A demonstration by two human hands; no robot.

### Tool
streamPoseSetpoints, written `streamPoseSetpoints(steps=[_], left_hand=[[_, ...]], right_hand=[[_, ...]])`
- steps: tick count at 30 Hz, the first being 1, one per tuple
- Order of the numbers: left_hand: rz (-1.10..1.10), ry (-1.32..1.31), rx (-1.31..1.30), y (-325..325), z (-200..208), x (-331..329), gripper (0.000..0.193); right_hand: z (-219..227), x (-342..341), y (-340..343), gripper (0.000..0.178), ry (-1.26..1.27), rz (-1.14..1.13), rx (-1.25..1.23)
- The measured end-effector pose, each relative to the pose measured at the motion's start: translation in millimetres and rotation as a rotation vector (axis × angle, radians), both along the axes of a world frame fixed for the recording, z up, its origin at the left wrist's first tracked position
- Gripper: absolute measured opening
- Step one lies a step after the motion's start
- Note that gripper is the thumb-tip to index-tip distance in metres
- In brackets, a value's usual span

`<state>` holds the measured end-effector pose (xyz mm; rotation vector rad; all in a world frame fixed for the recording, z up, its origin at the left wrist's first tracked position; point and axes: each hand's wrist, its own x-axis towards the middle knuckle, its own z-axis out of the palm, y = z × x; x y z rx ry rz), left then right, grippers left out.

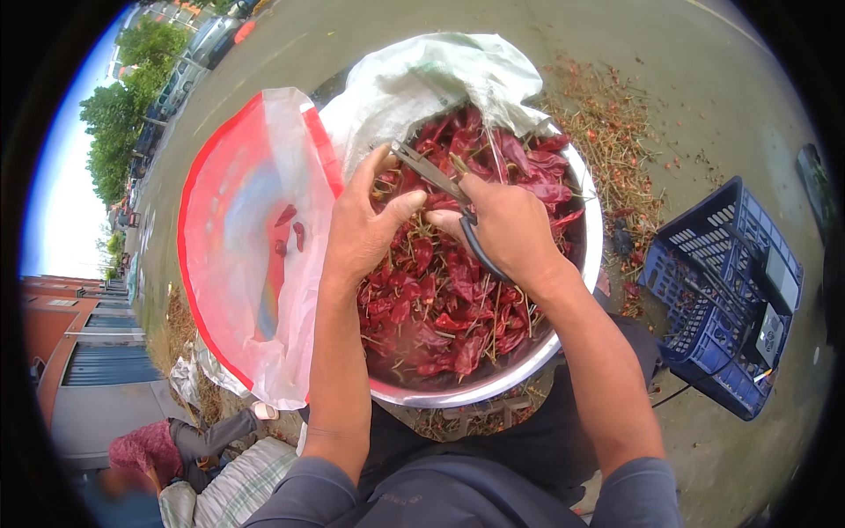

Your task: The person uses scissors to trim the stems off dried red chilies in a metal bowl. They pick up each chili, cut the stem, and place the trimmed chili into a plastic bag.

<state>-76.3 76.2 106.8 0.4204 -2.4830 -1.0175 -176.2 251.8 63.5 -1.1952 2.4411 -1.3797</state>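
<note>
My right hand [510, 224] grips a pair of scissors [431, 174] with dark handles, the blades pointing up and left. My left hand [356, 233] is beside the blade tips, its thumb and forefinger apart; I see nothing held between them. Both hands are above a large round basin [593, 238] with a pale rim, full of dried red chillies [466, 290], many with thin stems. A white woven sack [422, 75] lies over the basin's far edge, with chillies at its mouth.
A red-edged translucent bag [238, 176] with several chillies on it lies left of the basin. Cut stems [607, 123] litter the ground at the far right. A blue plastic crate [704, 361] holding devices and a cable stands right. Another person [154, 458] bends at lower left near sacks.
</note>
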Motion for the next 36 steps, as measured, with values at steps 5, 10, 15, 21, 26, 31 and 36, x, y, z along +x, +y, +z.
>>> streamPoseSetpoints(steps=[5,10,15,21,26,31,36], left_hand=[[-0.019,-0.142,0.263,-8,-26,-21,0.045],[0.270,-0.096,-0.057,12,-34,-46,0.024],[0.113,0.106,-0.045,7,-44,-51,0.021],[0.095,0.017,0.303,-19,-95,-19,0.028],[0.047,0.030,0.558,7,-98,-8,0.030],[-0.073,0.036,0.439,2,-69,-24,0.052],[-0.092,-0.025,0.387,-6,-52,-18,0.051]], right_hand=[[-7,0,1,0.049,0.130,-0.014,0.032],[-6,1,1,0.053,-0.005,0.001,-0.037],[-10,4,-2,0.058,-0.352,0.106,-0.161],[36,-26,22,0.045,-0.956,0.302,-0.928],[14,-41,15,0.067,-0.749,-0.154,-0.728],[3,-29,7,0.079,-0.349,-0.199,-0.160],[4,-18,10,0.072,-0.210,-0.073,-0.077]])
